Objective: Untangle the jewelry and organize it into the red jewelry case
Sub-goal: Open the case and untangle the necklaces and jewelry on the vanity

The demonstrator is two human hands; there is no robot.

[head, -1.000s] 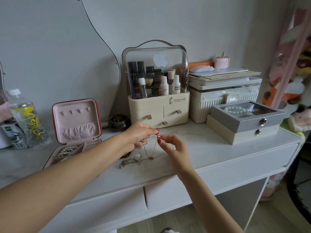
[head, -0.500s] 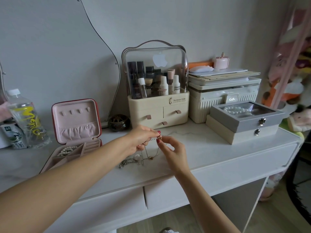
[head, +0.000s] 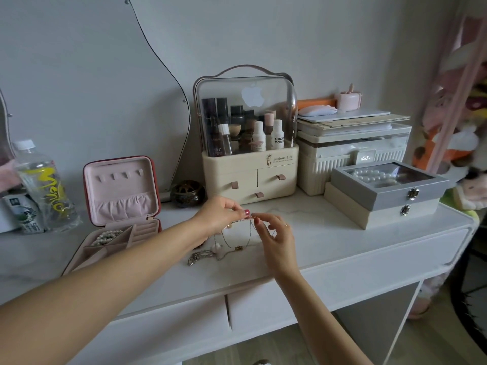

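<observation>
While the red jewelry case (head: 122, 204) stands open well to the left of the cream cosmetics organizer (head: 249, 164), its pink lid upright and its tray facing the person, the work looks only partly done. A pearl strand (head: 106, 237) lies in the tray's left compartment, which I take as one piece already put away; the ring rolls and the other compartments appear bare, though the forearm hides part of the tray.

In front of the organizer, the left hand (head: 218, 216) is raised a little above the white vanity top (head: 329, 233), its thumb and forefinger pinched on a thin gold chain (head: 247, 233), the other fingers curled under. Just to its right, the right hand (head: 278, 233) pinches the same chain with thumb and forefinger, its remaining fingers loosely spread. The two pinches sit almost touching, so I judge that a knot or clasp is being picked apart there.

Below the hands, still in front of the organizer, loops of the chain hang down to a tangle of jewelry (head: 210, 255) lying on the vanity top: a silver-toned chain, a pale bead and small gold bits. How many separate pieces it holds I cannot tell.

What remains, as I judge it: freeing the chain, separating the heap, then carrying each piece left to the case.
</observation>
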